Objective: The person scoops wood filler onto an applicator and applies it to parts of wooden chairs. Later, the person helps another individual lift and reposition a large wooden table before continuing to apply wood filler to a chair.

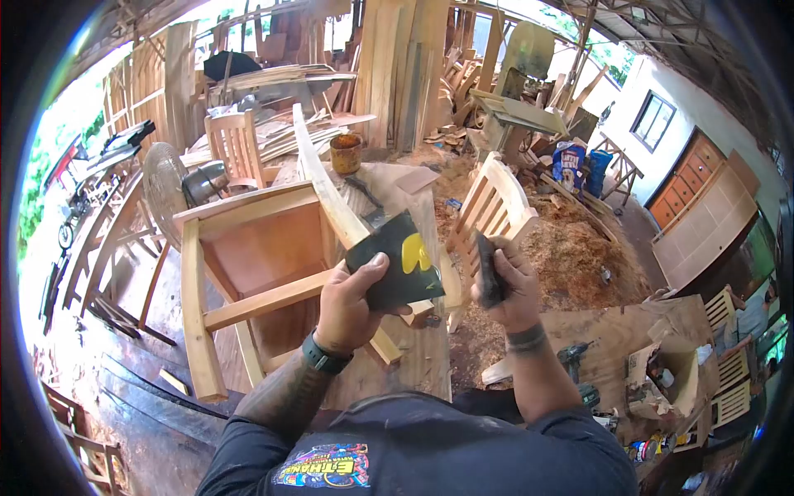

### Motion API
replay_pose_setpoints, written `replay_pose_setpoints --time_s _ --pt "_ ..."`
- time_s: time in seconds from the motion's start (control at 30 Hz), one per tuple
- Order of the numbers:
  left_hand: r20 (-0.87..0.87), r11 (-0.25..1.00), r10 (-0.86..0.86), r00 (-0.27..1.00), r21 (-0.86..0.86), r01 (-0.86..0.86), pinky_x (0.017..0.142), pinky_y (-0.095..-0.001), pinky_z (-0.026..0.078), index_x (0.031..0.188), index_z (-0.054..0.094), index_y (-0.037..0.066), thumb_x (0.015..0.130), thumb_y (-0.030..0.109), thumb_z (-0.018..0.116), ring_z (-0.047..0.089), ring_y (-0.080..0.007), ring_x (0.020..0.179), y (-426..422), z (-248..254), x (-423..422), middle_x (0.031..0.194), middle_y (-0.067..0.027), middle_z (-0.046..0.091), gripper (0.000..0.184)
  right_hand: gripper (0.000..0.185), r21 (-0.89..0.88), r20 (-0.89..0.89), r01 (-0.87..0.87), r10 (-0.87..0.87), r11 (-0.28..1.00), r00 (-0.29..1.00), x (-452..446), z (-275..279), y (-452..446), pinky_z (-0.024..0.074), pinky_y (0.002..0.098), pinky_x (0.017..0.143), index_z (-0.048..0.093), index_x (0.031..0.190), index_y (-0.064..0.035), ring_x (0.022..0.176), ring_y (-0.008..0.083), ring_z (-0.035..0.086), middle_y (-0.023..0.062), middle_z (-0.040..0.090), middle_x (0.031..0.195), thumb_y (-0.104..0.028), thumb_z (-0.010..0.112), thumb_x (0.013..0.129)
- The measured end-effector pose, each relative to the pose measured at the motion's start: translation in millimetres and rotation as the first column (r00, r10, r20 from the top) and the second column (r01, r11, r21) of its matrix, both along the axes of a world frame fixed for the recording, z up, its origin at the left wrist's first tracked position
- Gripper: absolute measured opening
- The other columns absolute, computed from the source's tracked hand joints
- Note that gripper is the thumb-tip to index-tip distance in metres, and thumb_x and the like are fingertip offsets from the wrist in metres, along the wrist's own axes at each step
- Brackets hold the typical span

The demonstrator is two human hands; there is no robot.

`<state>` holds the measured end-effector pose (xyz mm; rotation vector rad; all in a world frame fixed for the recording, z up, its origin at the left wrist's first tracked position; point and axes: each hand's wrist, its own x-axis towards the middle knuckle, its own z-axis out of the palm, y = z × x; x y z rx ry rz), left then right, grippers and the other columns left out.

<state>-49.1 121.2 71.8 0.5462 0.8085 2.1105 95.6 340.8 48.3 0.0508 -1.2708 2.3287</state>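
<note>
My left hand (351,299) grips a dark, flat square board (382,279) by its near left edge, thumb on top. A blob of yellow paste (415,254) sits on the board. My right hand (516,289) is closed round a dark, narrow, flat tool (488,271), held upright just right of the board and apart from it; its exact kind is unclear. Beneath and left of my left hand, an unpainted wooden chair (266,301) lies on its side on the worktable (418,364). Behind it, on the table, stands a rusty, stained can (346,155).
A slatted chair (492,202) stands right of the table, before a sawdust heap (575,260). A fan (169,186) is at the left. A cordless drill (576,368) and an open cardboard box (682,368) rest on a lower right surface. Planks (397,74) lean at the back.
</note>
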Motion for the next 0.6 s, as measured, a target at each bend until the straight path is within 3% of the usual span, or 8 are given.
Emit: replay_pose_setpoints --time_s 0.03,0.07,0.17,0.2,0.3,0.33,0.5,0.6 --pt "0.017 1.000 -0.024 1.000 -0.015 0.025 0.063 -0.0344 0.065 0.128 0.058 -0.004 0.103 0.016 0.057 0.074 -0.0238 0.090 3 5 6 0.113 -0.0145 0.070 0.031 0.030 -0.241 -0.198 -0.370 0.328 0.897 0.924 0 -19 12 0.0507 0.0301 0.060 0.058 0.128 -0.0110 0.062 0.0082 0.058 0.0021 0.062 0.078 -0.030 0.060 0.105" --pt "0.036 0.998 -0.048 0.998 -0.030 0.049 0.064 -0.0339 0.064 0.128 0.058 -0.004 0.103 0.015 0.057 0.074 -0.0235 0.091 7 8 12 0.113 -0.0142 0.070 0.031 0.037 -0.418 -0.208 -0.414 0.359 0.809 0.910 -5 -32 -2 0.0414 0.0251 0.054 0.057 0.129 -0.0138 0.053 0.0064 0.047 -0.0021 0.055 0.072 -0.041 0.056 0.105" --pt "0.077 1.000 0.002 0.997 -0.012 -0.001 0.062 -0.0358 0.065 0.127 0.056 -0.006 0.103 0.016 0.056 0.074 -0.0251 0.083 27 -4 22 0.110 -0.0163 0.070 0.032 0.042 -0.469 -0.259 -0.568 0.509 0.676 0.821 -6 -50 -30 0.0413 0.0251 0.053 0.060 0.128 -0.0133 0.052 0.0051 0.046 -0.0049 0.057 0.074 -0.047 0.058 0.103" --pt "0.045 0.998 -0.062 0.997 0.007 0.061 0.066 -0.0370 0.065 0.128 0.054 -0.007 0.103 0.015 0.058 0.074 -0.0257 0.087 25 -3 20 0.109 -0.0164 0.070 0.033 0.043 -0.461 -0.216 -0.612 0.587 0.643 0.780 -7 -53 -29 0.0413 0.0252 0.052 0.060 0.126 -0.0126 0.052 0.0048 0.046 -0.0050 0.057 0.074 -0.048 0.058 0.102" --pt "0.006 1.000 0.001 1.000 -0.011 -0.001 0.073 -0.0374 0.065 0.128 0.054 -0.007 0.103 0.013 0.058 0.073 -0.0249 0.092 28 -3 23 0.108 -0.0156 0.070 0.032 0.043 -0.447 -0.140 -0.706 0.737 0.549 0.661 -12 -58 -26 0.0409 0.0254 0.050 0.062 0.119 -0.0101 0.053 0.0049 0.048 -0.0044 0.057 0.075 -0.049 0.060 0.100" --pt "-0.026 0.998 -0.061 0.998 -0.029 0.060 0.084 -0.0362 0.062 0.128 0.056 -0.007 0.102 0.012 0.061 0.072 -0.0221 0.097 22 -1 21 0.111 -0.0140 0.070 0.032 0.043 -0.446 -0.148 -0.717 0.746 0.535 0.649 -12 -56 -27 0.0406 0.0255 0.049 0.062 0.117 -0.0090 0.054 0.0056 0.049 -0.0033 0.058 0.076 -0.049 0.060 0.100" --pt "-0.243 0.998 -0.043 0.969 -0.060 0.029 0.089 -0.0335 0.057 0.124 0.063 -0.006 0.101 0.013 0.065 0.071 -0.0174 0.097 27 -12 34 0.111 -0.0107 0.073 0.030 0.045 -0.476 0.099 -0.463 0.569 0.747 0.817 2 -71 -31 0.0386 0.0218 0.049 0.058 0.125 -0.0094 0.056 0.0056 0.052 0.0025 0.064 0.096 -0.049 0.053 0.103" --pt "-0.393 0.992 -0.079 0.916 -0.120 0.034 0.090 -0.0328 0.056 0.122 0.066 -0.005 0.101 0.013 0.064 0.070 -0.0164 0.096 28 -19 43 0.108 -0.0095 0.074 0.027 0.048 -0.204 0.057 -0.394 0.413 0.896 0.909 5 -87 -36 0.0476 0.0266 0.052 0.056 0.132 -0.0096 0.071 0.0144 0.063 0.0076 0.067 0.106 -0.048 0.054 0.103"
